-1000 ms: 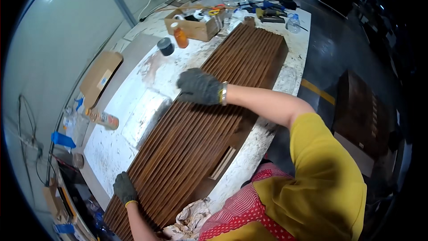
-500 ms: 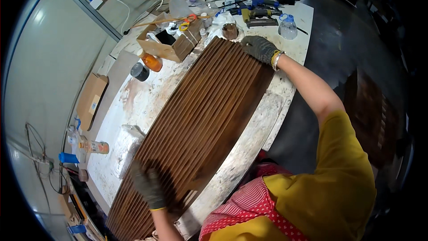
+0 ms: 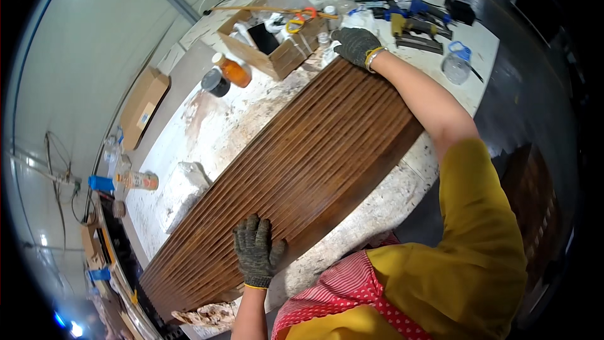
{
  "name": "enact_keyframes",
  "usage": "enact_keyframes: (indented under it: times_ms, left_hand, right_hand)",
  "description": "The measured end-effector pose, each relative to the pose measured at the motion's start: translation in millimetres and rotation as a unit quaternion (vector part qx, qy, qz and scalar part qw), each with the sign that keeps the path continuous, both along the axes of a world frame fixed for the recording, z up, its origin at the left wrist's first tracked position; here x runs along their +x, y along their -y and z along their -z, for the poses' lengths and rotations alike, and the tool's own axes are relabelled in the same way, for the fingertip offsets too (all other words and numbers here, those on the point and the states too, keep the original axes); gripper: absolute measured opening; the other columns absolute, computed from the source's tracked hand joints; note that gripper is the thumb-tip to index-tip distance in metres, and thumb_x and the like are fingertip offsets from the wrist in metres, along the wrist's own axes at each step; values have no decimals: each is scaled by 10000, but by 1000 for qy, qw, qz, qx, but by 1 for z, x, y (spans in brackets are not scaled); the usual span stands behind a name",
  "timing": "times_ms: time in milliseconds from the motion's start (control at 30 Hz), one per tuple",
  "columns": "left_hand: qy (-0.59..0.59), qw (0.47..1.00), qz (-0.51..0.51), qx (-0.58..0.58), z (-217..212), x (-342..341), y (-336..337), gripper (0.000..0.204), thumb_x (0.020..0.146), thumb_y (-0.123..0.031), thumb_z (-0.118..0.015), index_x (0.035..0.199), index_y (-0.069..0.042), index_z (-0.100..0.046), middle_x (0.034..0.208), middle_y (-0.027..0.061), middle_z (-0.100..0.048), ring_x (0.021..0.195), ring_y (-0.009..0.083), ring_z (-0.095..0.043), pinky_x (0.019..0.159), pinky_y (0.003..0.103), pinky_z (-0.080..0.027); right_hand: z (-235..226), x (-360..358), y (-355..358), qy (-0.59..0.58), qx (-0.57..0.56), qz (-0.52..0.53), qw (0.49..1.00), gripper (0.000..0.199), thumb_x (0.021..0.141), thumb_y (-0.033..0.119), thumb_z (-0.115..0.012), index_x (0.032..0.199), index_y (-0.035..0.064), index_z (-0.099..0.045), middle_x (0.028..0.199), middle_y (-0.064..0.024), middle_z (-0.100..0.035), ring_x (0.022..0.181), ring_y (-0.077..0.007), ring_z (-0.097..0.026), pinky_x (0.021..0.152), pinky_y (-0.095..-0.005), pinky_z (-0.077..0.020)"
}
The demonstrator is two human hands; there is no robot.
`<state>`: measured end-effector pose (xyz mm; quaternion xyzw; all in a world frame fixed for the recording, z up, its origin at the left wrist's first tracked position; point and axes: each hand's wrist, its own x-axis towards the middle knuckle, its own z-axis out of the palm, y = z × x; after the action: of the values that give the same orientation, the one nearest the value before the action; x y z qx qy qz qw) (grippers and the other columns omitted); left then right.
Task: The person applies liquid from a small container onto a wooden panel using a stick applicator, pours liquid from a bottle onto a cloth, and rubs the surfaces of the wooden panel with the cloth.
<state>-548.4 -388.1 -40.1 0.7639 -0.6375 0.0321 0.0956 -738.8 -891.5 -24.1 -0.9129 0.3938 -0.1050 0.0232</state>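
A long dark-brown wooden panel (image 3: 296,157), ribbed with parallel grooves, lies diagonally across the white, stained worktable (image 3: 390,201). My left hand (image 3: 255,252), in a dark grey knit glove, rests flat on its near part with the fingers stretched out. Past the panel's far end is my right hand (image 3: 357,46), gloved alike, its fingers curled and partly hidden. Whatever they hold cannot be made out. Beside it lies crumpled white material (image 3: 360,20). A brown-stained rag (image 3: 211,316) sits by the panel's near end.
Beyond the panel stand an open box of supplies (image 3: 277,56), an orange bottle (image 3: 233,70) and a dark jar (image 3: 215,82). A white wrapped bundle (image 3: 184,195) lies along its left side. Far right are a nail gun (image 3: 416,31) and a clear bottle (image 3: 457,66).
My left hand has shifted right across the panel and now lies flat. My right hand has moved off the panel's far end, over where a brown pot showed. The view has shifted.
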Motion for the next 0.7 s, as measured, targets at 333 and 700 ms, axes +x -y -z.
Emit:
enact_keyframes:
  times_ms: [333, 700]
  left_hand:
    - [-52, 997, -60, -15, -8, 8, -3, 526, 801, -449, -648, 1190, -104, -574, 1288, 159, -522, 1175, 382, -492, 1011, 546, -371]
    - [-74, 997, -38, -1, 0, 11, -12, 531, 830, -468, -637, 1233, -129, -567, 1359, 140, -489, 1260, 353, -452, 1093, 539, -303]
  right_hand:
    - [122, 77, 169, 103, 199, 37, 974, 630, 783, 516, -661, 1152, 10, -589, 890, -196, -677, 738, -296, -641, 684, -427, -492]
    - [124, 79, 197, -82, 51, -13, 995, 634, 851, 461, -561, 1269, -16, -545, 1273, -270, -550, 1187, -390, -525, 993, -416, -415]
